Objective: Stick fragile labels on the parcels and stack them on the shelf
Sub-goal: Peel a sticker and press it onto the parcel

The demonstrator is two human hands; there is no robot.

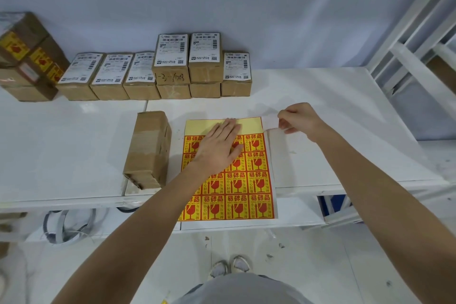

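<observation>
A yellow sheet of red fragile labels [246, 180] lies on the white table [61, 145] near its front edge. My left hand [219, 148] presses flat on the sheet's upper part, fingers straight. My right hand [298, 119] pinches a pale, whitish strip [270, 121] at the sheet's top right corner; whether it is a label seen from the back I cannot tell. A brown taped parcel [149, 148] lies left of the sheet. Several parcels with white shipping labels [170, 66] line the wall.
At the far left stands a stack of brown parcels with fragile labels [27, 57]. A white metal shelf frame [417, 39] rises at the right. Cables [71, 224] hang below the table's front edge, and my shoes [230, 266] show on the floor.
</observation>
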